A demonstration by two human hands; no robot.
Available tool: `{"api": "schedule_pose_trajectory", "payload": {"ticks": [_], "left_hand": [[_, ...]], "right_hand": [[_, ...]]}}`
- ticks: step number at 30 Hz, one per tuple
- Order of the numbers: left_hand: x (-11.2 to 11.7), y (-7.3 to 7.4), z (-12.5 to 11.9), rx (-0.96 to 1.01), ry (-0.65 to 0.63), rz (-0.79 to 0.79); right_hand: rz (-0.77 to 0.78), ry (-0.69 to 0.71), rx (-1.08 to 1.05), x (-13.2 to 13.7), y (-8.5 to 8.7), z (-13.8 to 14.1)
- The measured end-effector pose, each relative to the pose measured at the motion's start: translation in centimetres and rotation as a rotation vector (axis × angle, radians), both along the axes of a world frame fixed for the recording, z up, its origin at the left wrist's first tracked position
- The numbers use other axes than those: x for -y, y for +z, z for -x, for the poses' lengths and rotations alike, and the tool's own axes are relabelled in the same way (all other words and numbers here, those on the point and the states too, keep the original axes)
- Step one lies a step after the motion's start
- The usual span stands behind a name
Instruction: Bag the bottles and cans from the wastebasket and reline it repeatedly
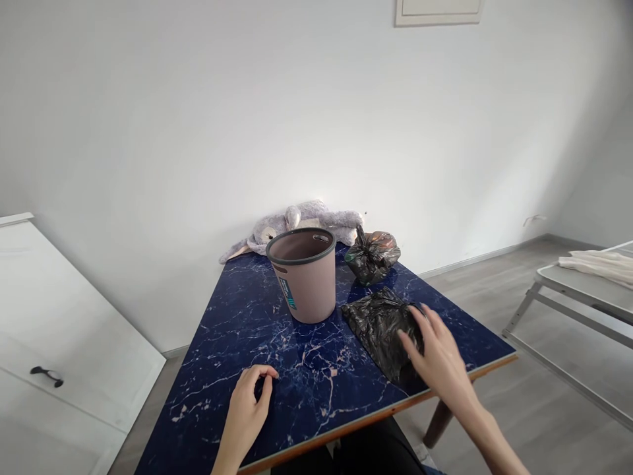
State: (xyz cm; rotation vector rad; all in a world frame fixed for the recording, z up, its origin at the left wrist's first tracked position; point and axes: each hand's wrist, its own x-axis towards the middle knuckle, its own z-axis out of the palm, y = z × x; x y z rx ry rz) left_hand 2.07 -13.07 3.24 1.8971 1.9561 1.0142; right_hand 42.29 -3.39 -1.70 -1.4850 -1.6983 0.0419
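A mauve plastic trash bin (312, 287) with a dark rim and a blue label stands upright on the table. To its right, a flat, crumpled black garbage bag (378, 333) lies spread on the surface. My right hand (438, 349) is over the bag's right side, thumb and fingers apart, fingertips at the plastic; whether they press on it I cannot tell. Behind that bag sits a knotted, filled black garbage bag (373, 257). My left hand (250, 399) rests by the table's near left side, fingers loosely curved with a gap to the thumb, holding nothing.
The table (297, 382) has a dark blue marbled top and a wooden edge. A grey plush toy (311, 214) lies along the wall behind the bin. At left is a white cabinet (64, 356); at right, a folding table (588, 284) bears a pale cloth (601, 264).
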Motion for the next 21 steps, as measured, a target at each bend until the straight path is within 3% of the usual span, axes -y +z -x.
{"api": "schedule_pose_trajectory", "payload": {"ticks": [3, 5, 8, 11, 14, 16, 18, 19, 21], "left_hand": [[0.0, 0.0, 0.1, 0.006, -0.004, 0.005], [0.0, 0.0, 0.1, 0.007, -0.004, 0.007], [0.0, 0.0, 0.1, 0.010, -0.002, 0.011], [0.0, 0.1, 0.1, 0.012, -0.002, 0.010], [0.0, 0.1, 0.1, 0.012, -0.003, 0.014], [-0.1, 0.1, 0.1, 0.013, -0.002, 0.020], [-0.1, 0.1, 0.1, 0.014, -0.001, 0.026], [-0.1, 0.1, 0.0, 0.017, -0.002, 0.028], [-0.1, 0.0, -0.1, 0.027, -0.006, 0.036]], "right_hand": [[0.043, -0.125, -0.093, -1.6, 0.2, -2.6], [0.059, -0.100, -0.124, -1.7, 0.4, -2.8], [0.078, 0.009, -0.177, -0.9, 1.0, -0.8], [0.089, 0.176, -0.220, 1.2, 2.0, 2.9], [0.124, 0.369, -0.248, 4.0, 4.2, 6.9], [0.222, 0.696, -0.302, 6.0, 6.4, 8.9], [0.328, 1.015, -0.305, 7.5, 8.7, 9.9], [0.334, 1.102, -0.344, 8.0, 9.6, 10.0], [0.285, 1.117, -0.422, 8.1, 10.5, 9.4]]}}
